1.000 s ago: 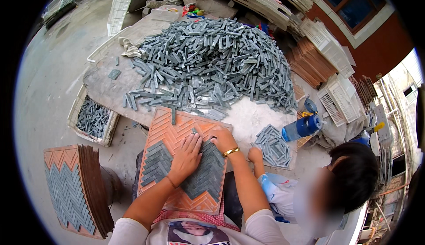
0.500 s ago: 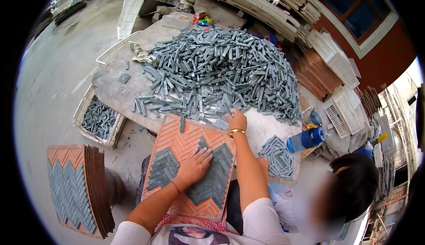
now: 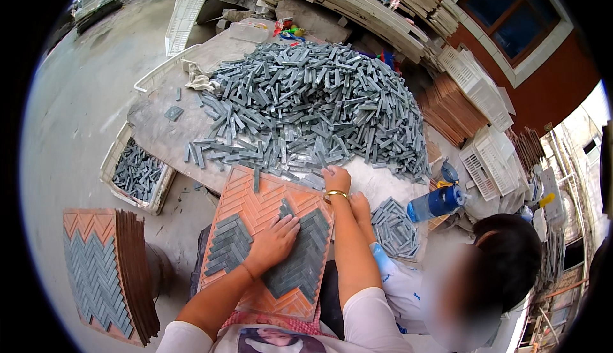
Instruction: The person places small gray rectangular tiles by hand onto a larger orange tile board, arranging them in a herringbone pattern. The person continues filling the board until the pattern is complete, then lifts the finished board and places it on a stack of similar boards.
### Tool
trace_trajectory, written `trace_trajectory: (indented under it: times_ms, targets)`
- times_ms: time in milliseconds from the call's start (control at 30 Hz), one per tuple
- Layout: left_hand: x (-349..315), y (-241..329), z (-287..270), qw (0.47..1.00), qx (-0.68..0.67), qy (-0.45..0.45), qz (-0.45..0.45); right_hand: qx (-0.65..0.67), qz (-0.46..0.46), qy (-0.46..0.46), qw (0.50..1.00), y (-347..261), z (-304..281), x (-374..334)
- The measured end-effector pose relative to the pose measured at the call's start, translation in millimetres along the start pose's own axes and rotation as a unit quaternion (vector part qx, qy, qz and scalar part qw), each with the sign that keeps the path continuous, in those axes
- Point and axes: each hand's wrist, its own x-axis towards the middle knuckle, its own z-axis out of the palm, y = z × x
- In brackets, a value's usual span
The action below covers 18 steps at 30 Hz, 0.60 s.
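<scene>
Right hand (image 3: 336, 179) moved off board to near edge of strip pile (image 3: 319, 97); fingers bunched, cannot tell if strip is between them. Orange grooved board (image 3: 255, 205) on lap, far end at table (image 3: 154, 131). Left hand (image 3: 274, 246) flat on its laid dark strips (image 3: 228, 246), fingers extended. Loose strip (image 3: 257, 179) lies over board's far edge. Other person's hand (image 3: 361, 206) crowds right forearm. Bottle (image 3: 437, 203), smaller strip heap (image 3: 396, 226) to right; white crate (image 3: 163, 191), board stack (image 3: 96, 276) to left.
</scene>
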Motion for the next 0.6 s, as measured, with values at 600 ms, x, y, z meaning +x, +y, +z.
trace_trajectory:
  times_ms: [600]
  targets:
    - [-3,-1,3,1.0,-0.016,0.015,-0.001,0.415,0.159,-0.223,0.868,-7,-61,-82]
